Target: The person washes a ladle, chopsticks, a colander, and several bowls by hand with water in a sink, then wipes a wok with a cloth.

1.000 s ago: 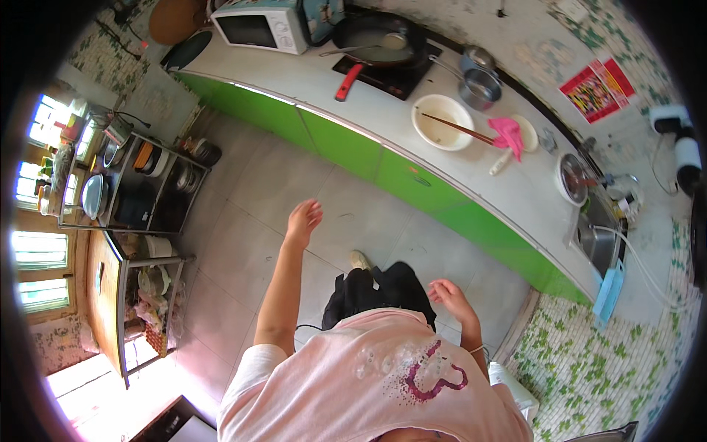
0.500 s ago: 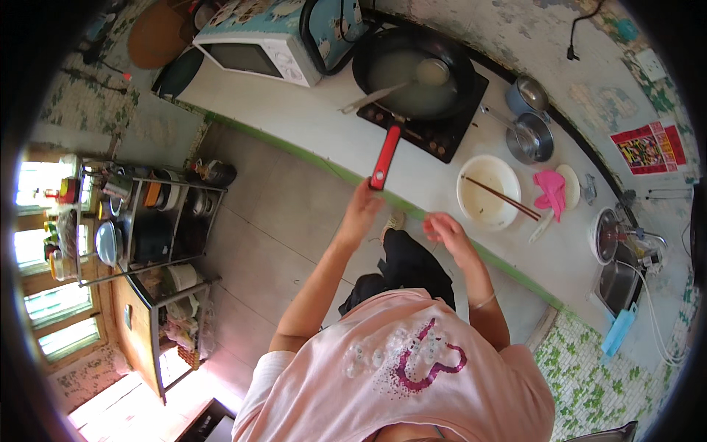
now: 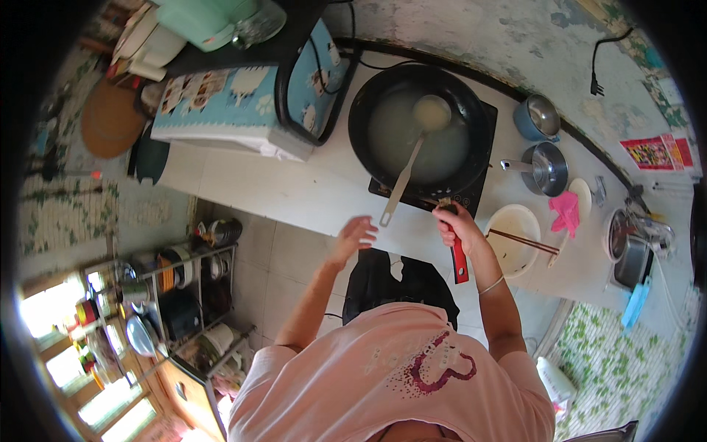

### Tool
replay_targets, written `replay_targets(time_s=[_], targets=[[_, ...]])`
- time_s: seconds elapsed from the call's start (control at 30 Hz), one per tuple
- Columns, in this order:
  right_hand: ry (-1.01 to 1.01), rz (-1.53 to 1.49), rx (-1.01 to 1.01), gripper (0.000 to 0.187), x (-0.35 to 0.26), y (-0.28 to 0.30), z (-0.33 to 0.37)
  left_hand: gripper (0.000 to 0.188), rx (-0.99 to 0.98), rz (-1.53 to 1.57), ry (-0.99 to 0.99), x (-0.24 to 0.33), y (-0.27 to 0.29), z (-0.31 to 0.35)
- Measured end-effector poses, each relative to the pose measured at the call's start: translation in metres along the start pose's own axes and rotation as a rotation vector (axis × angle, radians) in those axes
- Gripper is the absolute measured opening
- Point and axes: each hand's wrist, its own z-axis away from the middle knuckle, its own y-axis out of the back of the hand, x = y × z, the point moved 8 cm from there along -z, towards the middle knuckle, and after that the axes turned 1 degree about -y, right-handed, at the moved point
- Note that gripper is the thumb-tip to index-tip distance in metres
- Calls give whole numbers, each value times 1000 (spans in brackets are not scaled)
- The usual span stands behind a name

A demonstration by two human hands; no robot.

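A black wok (image 3: pixel 361 140) holding cloudy pale liquid stands on an induction cooker (image 3: pixel 488 136). My right hand (image 3: pixel 458 227) is wrapped round the wok's handle (image 3: pixel 459 261), whose red end shows below my fingers. A ladle (image 3: pixel 404 184) rests in the wok; its bowl lies in the liquid and its long handle leans out over the near rim. My left hand (image 3: pixel 356 238) is open at the counter's front edge, fingers bent loosely, just left of the ladle's handle end and apart from it. Nothing is in my left hand.
Right of the wok are a white bowl (image 3: pixel 508 269) with chopsticks (image 3: pixel 523 241) across it, a metal saucepan (image 3: pixel 551 180), a blue pot (image 3: pixel 536 127) and a pink cloth (image 3: pixel 565 212). A covered microwave (image 3: pixel 221 96) stands left. The sink (image 3: pixel 631 261) is far right.
My right hand has taken hold of the wok's handle, which now points further right. My left hand has left the handle's end. The ladle's handle has swung round toward me. I am closer to the counter.
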Motion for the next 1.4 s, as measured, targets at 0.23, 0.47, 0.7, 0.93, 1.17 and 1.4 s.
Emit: replay_targets(time_s=[0.23,0.47,0.7,0.93,1.17,1.4], targets=[[-14,-101,123,25,29,-33,24,60,-40,-63,20,95,29,-90],[8,-151,240,32,52,-61,52,39,22,-184,67,90,51,-89],[107,-251,211,34,57,-81,102,36,-39,-272,-58,141,33,-40],[256,-323,222,31,72,-51,176,30,-150,-353,-218,158,-50,-3],[369,-349,327,44,128,32,272,30,-163,-342,-151,92,-173,22],[351,-443,500,34,198,139,377,37,-403,-415,-17,-4,-349,34]])
